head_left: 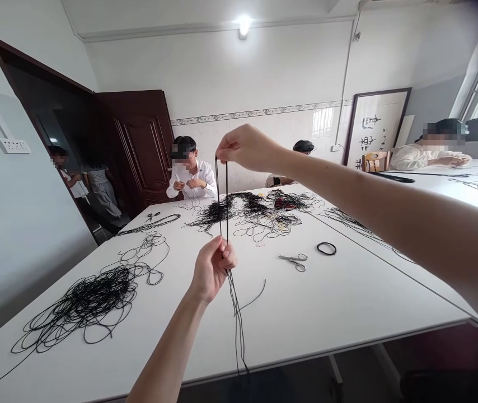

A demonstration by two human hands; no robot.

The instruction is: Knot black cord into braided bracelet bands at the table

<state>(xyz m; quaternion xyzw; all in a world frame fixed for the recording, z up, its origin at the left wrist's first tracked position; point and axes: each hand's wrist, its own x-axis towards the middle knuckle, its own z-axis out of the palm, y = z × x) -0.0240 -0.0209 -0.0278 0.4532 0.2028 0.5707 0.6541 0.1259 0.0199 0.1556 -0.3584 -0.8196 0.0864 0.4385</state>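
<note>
- Two bare hands show in the head view, both closed on one black cord (pixel 221 196): the right grip (pixel 245 148) pinches its doubled upper end between thumb and fingers, and the left grip (pixel 211 274) closes around it lower down.
- Cord runs straight between the grips, above the white surface (pixel 239 336); loose strands (pixel 237 319) hang below the left grip, towards the surface edge.
- Cord looks thin and even; no knot can be made out.
- Outstanding: a large tangled heap (pixel 88 296) of similar cord lies left, with further tangles (pixel 243 210) ahead.
- Nearby: steel scissors (pixel 293 261), a black cord loop (pixel 326 248).
</note>
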